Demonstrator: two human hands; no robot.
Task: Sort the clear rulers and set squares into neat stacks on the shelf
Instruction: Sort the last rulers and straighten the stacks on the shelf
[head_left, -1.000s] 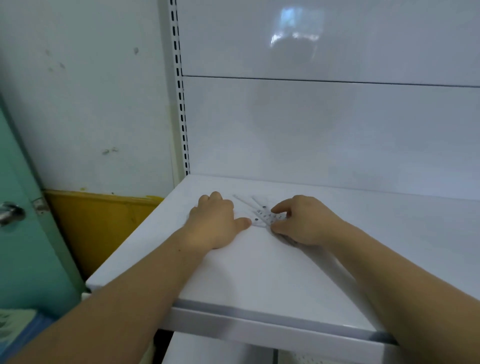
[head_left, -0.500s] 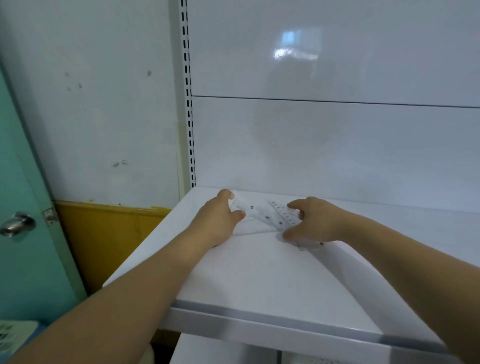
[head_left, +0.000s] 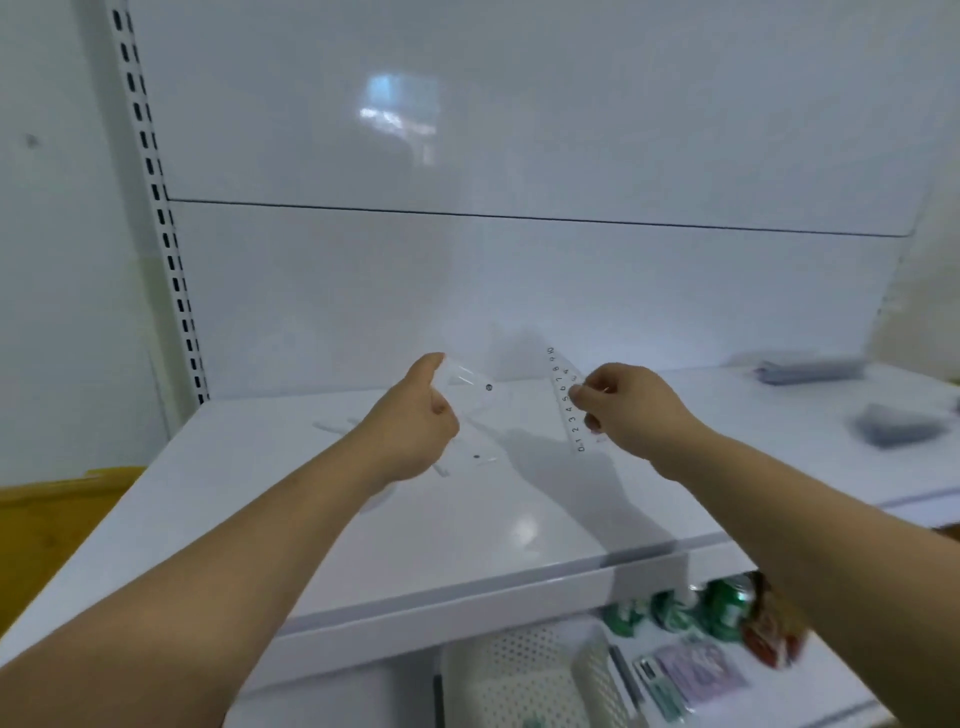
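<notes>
while left hand (head_left: 415, 421) grips square (head_left: 467, 382), ruler (head_left: 563, 387) pinched

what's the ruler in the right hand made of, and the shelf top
Ruler: likely clear plastic; the white behind shows through, only black printed numbers stand out. Shelf: smooth, glossy white, perhaps painted metal or laminate; a bright light reflection sits on it.
</notes>
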